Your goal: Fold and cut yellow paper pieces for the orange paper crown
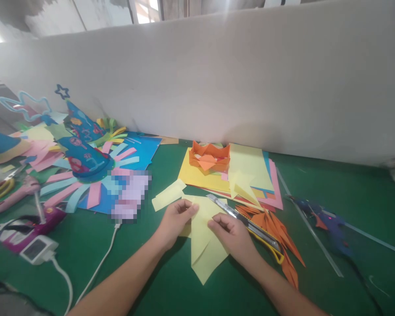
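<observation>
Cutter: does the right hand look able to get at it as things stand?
Probably yes: the cutter lies close beside the right hand, with nothing seen lying on it, though that hand's fingertips are at the yellow paper.

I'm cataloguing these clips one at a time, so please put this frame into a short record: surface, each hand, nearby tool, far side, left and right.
Surface: green table
Left hand: grip on the upper left of the folded pale yellow paper
Right hand: grip on the same paper's right side
Nearby tool: box cutter, just beyond the right hand
Far side: orange zigzag-edged paper piece on stacked sheets
Left: blue cone hats with paper-strip fringes
Right: dark blue glue gun
</observation>
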Demonstrator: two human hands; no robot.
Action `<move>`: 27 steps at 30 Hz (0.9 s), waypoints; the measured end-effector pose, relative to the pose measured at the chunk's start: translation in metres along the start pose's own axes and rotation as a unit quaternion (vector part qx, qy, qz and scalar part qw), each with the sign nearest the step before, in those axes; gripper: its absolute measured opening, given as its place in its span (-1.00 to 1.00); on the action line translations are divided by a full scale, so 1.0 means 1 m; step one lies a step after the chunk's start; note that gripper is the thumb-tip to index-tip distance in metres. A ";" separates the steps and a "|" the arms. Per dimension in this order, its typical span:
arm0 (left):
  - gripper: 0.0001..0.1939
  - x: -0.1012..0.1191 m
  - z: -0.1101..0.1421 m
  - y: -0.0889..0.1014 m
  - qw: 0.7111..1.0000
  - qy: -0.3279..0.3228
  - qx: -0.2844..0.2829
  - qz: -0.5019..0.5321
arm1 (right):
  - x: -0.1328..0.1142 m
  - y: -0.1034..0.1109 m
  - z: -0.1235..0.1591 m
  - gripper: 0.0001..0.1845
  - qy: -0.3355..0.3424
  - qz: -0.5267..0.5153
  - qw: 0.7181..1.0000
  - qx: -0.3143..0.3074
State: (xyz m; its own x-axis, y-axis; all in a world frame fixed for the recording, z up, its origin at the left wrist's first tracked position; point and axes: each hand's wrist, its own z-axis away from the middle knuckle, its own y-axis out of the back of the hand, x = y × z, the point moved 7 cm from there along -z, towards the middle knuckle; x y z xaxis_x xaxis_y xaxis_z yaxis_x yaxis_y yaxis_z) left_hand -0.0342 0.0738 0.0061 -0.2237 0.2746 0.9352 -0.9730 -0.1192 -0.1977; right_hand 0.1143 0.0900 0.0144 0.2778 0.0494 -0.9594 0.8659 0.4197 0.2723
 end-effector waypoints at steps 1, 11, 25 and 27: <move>-0.61 0.000 0.000 0.000 1.000 0.001 0.000 0.001 | 0.000 0.000 0.000 -0.63 0.001 0.005 1.000 0.001; -0.63 0.000 0.000 -0.001 0.997 0.021 0.005 0.073 | -0.007 0.002 0.003 -0.65 0.031 0.043 0.999 0.013; -0.69 0.000 0.000 0.001 0.993 0.028 0.019 0.111 | -0.013 0.002 0.006 -0.67 0.090 0.116 0.989 0.028; -0.70 0.000 0.000 0.001 0.993 0.029 0.019 0.116 | -0.013 0.002 0.006 -0.67 0.087 0.113 0.989 0.027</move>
State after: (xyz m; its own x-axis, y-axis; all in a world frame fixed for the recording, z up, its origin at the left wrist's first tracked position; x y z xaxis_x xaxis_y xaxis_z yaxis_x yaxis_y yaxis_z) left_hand -0.0350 0.0735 0.0058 -0.4446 0.2898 0.8475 -0.8927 -0.2207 -0.3929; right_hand 0.1147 0.0843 0.0281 0.3942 0.2938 -0.8708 0.8122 0.3320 0.4797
